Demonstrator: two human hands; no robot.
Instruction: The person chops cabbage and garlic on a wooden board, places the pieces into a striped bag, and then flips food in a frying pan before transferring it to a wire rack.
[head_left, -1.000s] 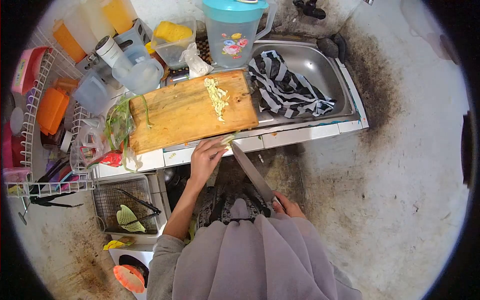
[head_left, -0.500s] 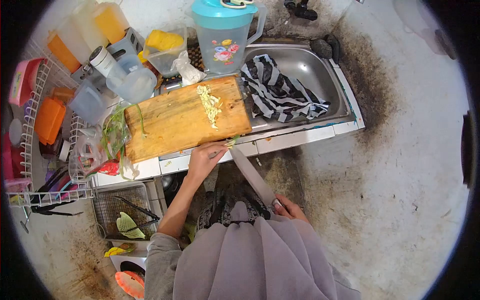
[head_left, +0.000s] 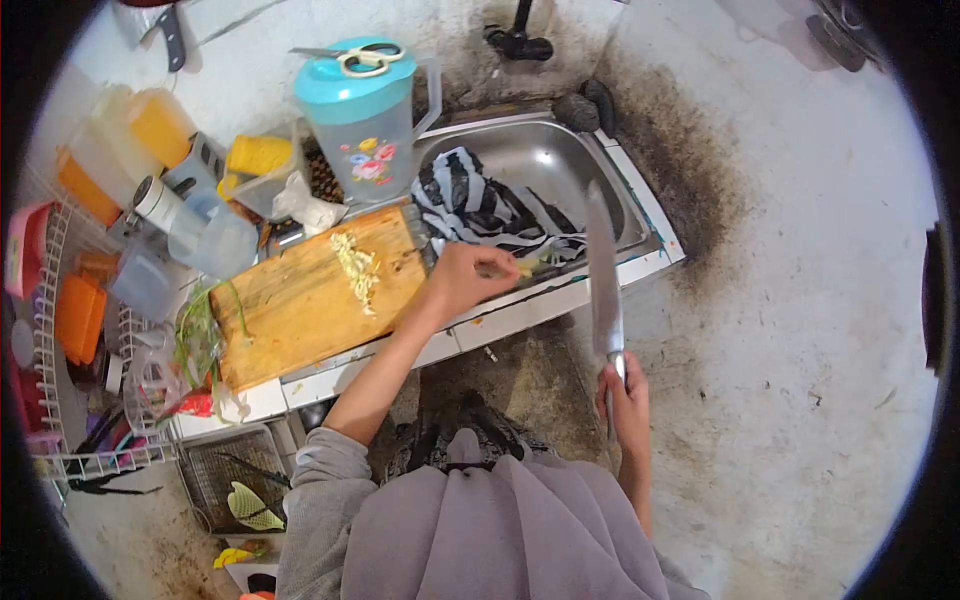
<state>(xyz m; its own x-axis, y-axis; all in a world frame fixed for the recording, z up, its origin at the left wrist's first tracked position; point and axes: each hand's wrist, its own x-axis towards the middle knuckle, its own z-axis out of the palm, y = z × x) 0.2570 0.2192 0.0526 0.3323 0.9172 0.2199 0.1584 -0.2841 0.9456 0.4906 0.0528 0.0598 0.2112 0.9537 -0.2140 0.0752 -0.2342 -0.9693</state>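
My right hand [head_left: 627,395] grips the handle of a large knife [head_left: 604,270], its blade pointing up and away over the sink's front edge. My left hand [head_left: 468,282] is closed in a pinch at the sink's near rim, with a small yellow-green vegetable piece [head_left: 526,268] at its fingertips. Just beyond it, a black-and-white striped plastic bag [head_left: 480,205] lies in the steel sink [head_left: 570,165]. To the left is a wooden cutting board [head_left: 290,300], which bears a row of pale chopped pieces [head_left: 355,272].
A lidded jug [head_left: 362,140] with scissors [head_left: 365,58] on top stands behind the board. Green stalks [head_left: 200,335] lie at the board's left end. Plastic containers [head_left: 215,240] and a white wire rack [head_left: 50,340] crowd the left side. A knife [head_left: 172,40] hangs on the wall.
My left hand has moved from the board's front edge to the sink's rim. The knife has swung away from it to the right and points upward. The view has shifted right.
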